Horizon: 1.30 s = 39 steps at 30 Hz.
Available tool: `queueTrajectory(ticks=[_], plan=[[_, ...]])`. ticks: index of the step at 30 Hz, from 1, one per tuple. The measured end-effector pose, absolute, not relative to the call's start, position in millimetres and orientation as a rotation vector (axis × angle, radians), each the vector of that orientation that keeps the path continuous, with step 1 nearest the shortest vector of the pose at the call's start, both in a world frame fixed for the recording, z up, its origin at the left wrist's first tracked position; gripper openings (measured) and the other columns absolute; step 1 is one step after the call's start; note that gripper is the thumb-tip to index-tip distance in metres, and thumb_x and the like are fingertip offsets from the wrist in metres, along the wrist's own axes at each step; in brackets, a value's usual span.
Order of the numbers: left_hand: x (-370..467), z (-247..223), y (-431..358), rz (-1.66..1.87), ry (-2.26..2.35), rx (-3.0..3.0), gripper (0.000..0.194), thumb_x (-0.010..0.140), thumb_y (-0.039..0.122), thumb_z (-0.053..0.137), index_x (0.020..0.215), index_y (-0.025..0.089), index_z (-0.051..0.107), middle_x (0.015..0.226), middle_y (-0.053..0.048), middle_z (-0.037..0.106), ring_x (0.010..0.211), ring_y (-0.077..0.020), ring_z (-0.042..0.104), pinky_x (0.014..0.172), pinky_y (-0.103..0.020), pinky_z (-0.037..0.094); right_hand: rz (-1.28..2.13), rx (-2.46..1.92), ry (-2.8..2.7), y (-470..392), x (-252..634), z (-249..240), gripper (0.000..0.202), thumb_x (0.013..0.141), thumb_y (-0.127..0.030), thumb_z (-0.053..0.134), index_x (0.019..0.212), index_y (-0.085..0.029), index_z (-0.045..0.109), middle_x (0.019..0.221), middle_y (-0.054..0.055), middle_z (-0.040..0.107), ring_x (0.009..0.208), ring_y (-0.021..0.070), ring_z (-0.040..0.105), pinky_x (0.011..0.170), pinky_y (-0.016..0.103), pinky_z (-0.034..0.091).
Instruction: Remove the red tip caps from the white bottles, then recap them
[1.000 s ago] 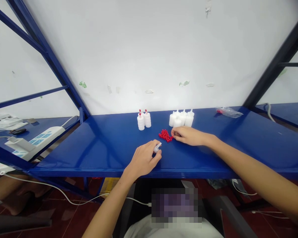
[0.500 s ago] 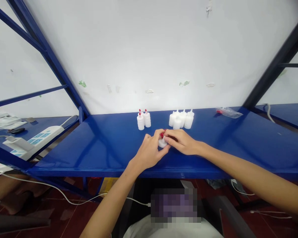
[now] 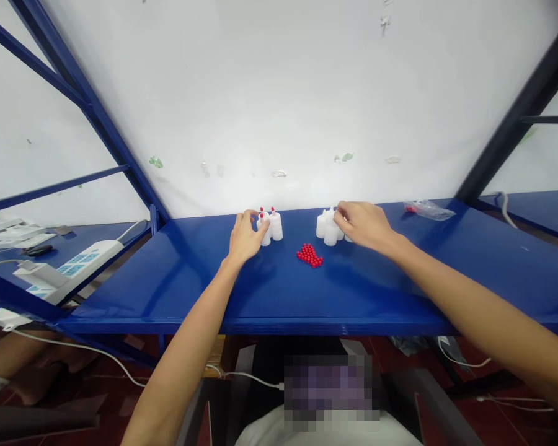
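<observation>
My left hand (image 3: 247, 236) is at the left group of white squeeze bottles with red-tipped nozzles (image 3: 276, 228). Its thumb and fingers are curled about a bottle at that group's near left side, and the hand partly hides it. Over at the right group of white squeeze bottles (image 3: 330, 231), whose visible nozzles have no red tips, my right hand (image 3: 361, 224) pinches a bottle near its nozzle. That hand covers part of the group behind it. Between the two groups, a little nearer to me, lies a cluster of small red caps (image 3: 309, 255).
The blue table (image 3: 260, 291) stands against a white wall, between blue frame posts (image 3: 116, 136). A clear plastic bag with something red (image 3: 428, 210) lies at the back right. At the left are a white power strip (image 3: 81, 263) and cables. Another person's arm shows at the lower left.
My hands have parted from the middle, where they were together around a white bottle. The left moved to the left group, the right to the right group, uncovering the red caps.
</observation>
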<state>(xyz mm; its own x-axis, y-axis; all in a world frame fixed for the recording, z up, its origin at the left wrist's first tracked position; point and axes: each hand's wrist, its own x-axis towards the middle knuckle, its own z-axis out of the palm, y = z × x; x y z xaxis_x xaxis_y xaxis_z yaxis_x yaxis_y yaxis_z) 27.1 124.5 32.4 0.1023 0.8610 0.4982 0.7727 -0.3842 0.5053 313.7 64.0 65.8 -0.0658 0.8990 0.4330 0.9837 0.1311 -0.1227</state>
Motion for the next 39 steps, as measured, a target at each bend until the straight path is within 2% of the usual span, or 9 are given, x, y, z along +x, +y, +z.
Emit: queueTrajectory(ticks=[9, 15, 18, 22, 25, 29, 33, 35, 39], plan=[[22.1, 22.4, 112.0, 1.102, 1.699, 2.333, 0.03, 0.09, 0.041, 0.054, 0.11, 0.02, 0.053, 0.106, -0.009, 0.057, 0.09, -0.0234, 0.059, 0.082, -0.037, 0.047, -0.273, -1.988, -1.996, 64.0, 309.6, 60.8, 0.036, 0.091, -0.037, 0.038, 0.088, -0.017, 0.067, 0.087, 0.012, 0.07, 0.074, 0.0234, 0.06, 0.06, 0.031, 0.029], [19.9, 16.0, 57.7, 1.074, 1.302, 2.065, 0.021, 0.093, 0.035, 0.047, 0.109, 0.022, 0.043, 0.087, 0.0, 0.058, 0.071, -0.0149, 0.056, 0.068, -0.027, 0.044, -0.305, -1.957, -1.933, 60.1, 306.3, 61.9, 0.04, 0.091, -0.045, 0.038, 0.087, -0.017, 0.066, 0.093, 0.011, 0.071, 0.073, 0.0228, 0.06, 0.059, 0.03, 0.028], [23.8, 9.4, 29.8, 1.044, 1.078, 1.951, 0.019, 0.097, 0.034, 0.041, 0.113, 0.024, 0.041, 0.09, 0.001, 0.058, 0.073, -0.0124, 0.054, 0.069, -0.024, 0.043, -0.301, -1.972, -1.961, 62.6, 304.0, 59.5, 0.04, 0.092, -0.046, 0.038, 0.088, -0.017, 0.065, 0.092, 0.012, 0.071, 0.074, 0.0231, 0.06, 0.059, 0.03, 0.028], [26.3, 2.9, 15.3, 1.034, 1.007, 1.886, 0.021, 0.098, 0.034, 0.04, 0.117, 0.024, 0.042, 0.086, 0.002, 0.053, 0.071, -0.0117, 0.051, 0.067, -0.023, 0.041, -0.307, -1.959, -1.993, 65.6, 303.1, 55.7, 0.037, 0.093, -0.039, 0.036, 0.086, -0.018, 0.066, 0.09, 0.011, 0.071, 0.072, 0.0222, 0.059, 0.058, 0.03, 0.026], [25.5, 3.3, 14.1, 1.061, 1.019, 1.904, 0.017, 0.096, 0.03, 0.041, 0.111, 0.023, 0.045, 0.078, 0.004, 0.049, 0.066, -0.011, 0.048, 0.062, -0.023, 0.038, -0.278, -1.944, -1.968, 67.5, 305.7, 53.0, 0.037, 0.091, -0.043, 0.039, 0.082, -0.018, 0.065, 0.083, 0.01, 0.069, 0.067, 0.0207, 0.056, 0.057, 0.031, 0.026], [26.1, 9.8, 9.5, 1.019, 0.991, 2.129, 0.011, 0.095, 0.029, 0.043, 0.1, 0.021, 0.049, 0.07, 0.006, 0.047, 0.059, -0.0099, 0.042, 0.06, -0.023, 0.033, -0.338, -1.739, -1.9, 63.9, 308.8, 52.9, 0.041, 0.092, -0.046, 0.04, 0.073, -0.017, 0.062, 0.086, 0.011, 0.065, 0.068, 0.0191, 0.051, 0.061, 0.033, 0.03], [32.4, 15.2, 4.0, 0.898, 1.073, 2.369, 0.013, 0.096, 0.032, 0.044, 0.094, 0.021, 0.05, 0.07, 0.005, 0.051, 0.06, -0.0115, 0.045, 0.06, -0.025, 0.032, -0.373, -1.28, -2.033, 43.5, 297.9, 50.5, 0.044, 0.094, -0.041, 0.04, 0.057, -0.019, 0.047, 0.065, 0.006, 0.054, 0.071, 0.0191, 0.047, 0.074, 0.037, 0.035], [35.7, 15.4, 2.9, 0.856, 1.126, 2.458, 0.011, 0.096, 0.031, 0.045, 0.094, 0.021, 0.05, 0.073, 0.004, 0.055, 0.063, -0.0131, 0.049, 0.062, -0.025, 0.033, -0.177, -1.05, -2.23, 30.1, 285.7, 44.6, 0.042, 0.096, -0.044, 0.04, 0.062, -0.019, 0.047, 0.06, 0.002, 0.049, 0.064, 0.0157, 0.043, 0.07, 0.035, 0.036], [38.8, 12.2, 2.2, 0.771, 1.192, 2.635, 0.01, 0.095, 0.031, 0.045, 0.094, 0.022, 0.049, 0.081, 0.001, 0.061, 0.07, -0.0165, 0.056, 0.063, -0.026, 0.035, 0.181, -0.85, -2.547, 14.4, 262.5, 30.8, 0.033, 0.096, -0.049, 0.046, 0.101, -0.017, 0.052, 0.08, 0.002, 0.057, 0.061, 0.0127, 0.044, 0.059, 0.028, 0.035]])
